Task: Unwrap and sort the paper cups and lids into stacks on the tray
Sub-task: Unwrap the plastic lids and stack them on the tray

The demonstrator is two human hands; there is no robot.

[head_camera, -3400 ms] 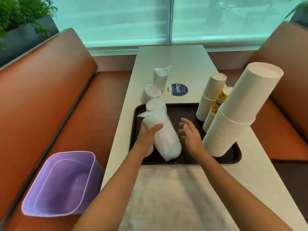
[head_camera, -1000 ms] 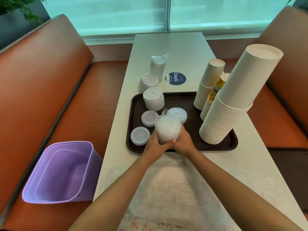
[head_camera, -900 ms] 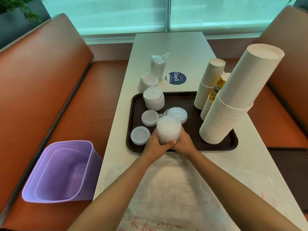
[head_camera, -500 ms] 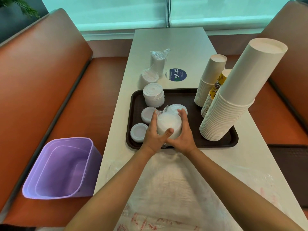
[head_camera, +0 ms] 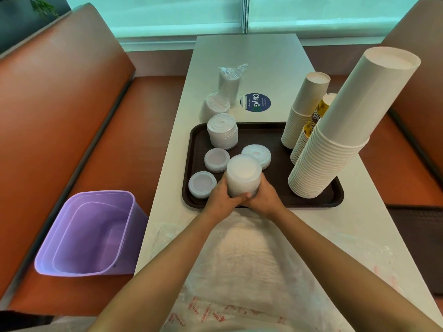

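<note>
Left hand: my left hand (head_camera: 221, 196) wraps the left side of the lid stack (head_camera: 243, 174), fingers curled round it.
Right hand: my right hand (head_camera: 266, 197) clasps the right side of the same stack; the two hands meet at its near base.
Lid stack: upright, translucent white, at the tray's near edge, about 6 o'clock from tray centre.
Tray: dark brown tray (head_camera: 275, 140) on the white table (head_camera: 247, 53).
Loose lids: one lid (head_camera: 202, 184) at 9 o'clock of the held stack, another (head_camera: 217, 159) at 10 o'clock, a flat lid (head_camera: 257, 155) at 1 o'clock, partly behind it.
Sorted lids: short pile (head_camera: 222, 131) at the tray's far left corner.
Wrapped lids: two sleeves (head_camera: 224, 92) on the table at 12 o'clock past the tray.
Cups: tall leaning white cup stack (head_camera: 335, 130) at 3 o'clock; smaller white stack (head_camera: 304, 106) and printed yellow cups (head_camera: 316, 116) behind it.
Bin: purple bin (head_camera: 93, 233) on the orange bench at 8 o'clock.
Plastic bag: crumpled bag (head_camera: 251, 271) on the table under my forearms.
</note>
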